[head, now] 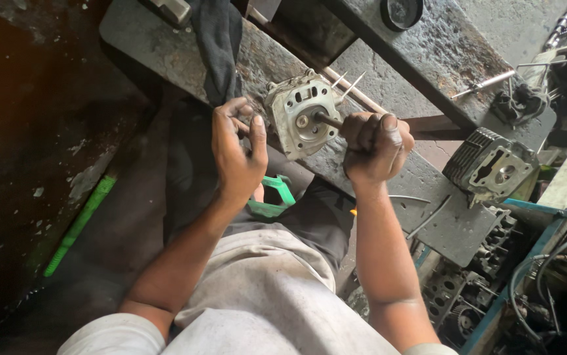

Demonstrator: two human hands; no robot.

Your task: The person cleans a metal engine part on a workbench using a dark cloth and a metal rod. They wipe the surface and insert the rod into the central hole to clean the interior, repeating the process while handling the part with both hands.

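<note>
While the left hand (239, 148) curls half-closed just beside the cylinder head (298, 117) on the steel bench (441, 223), the right hand (374, 146) grips a rod-like tool (329, 120), its long axis pointing left into the head's valve port.

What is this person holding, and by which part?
The right hand grips a tool handle whose tip meets the engine head. The left hand steadies that head's edge.
</note>
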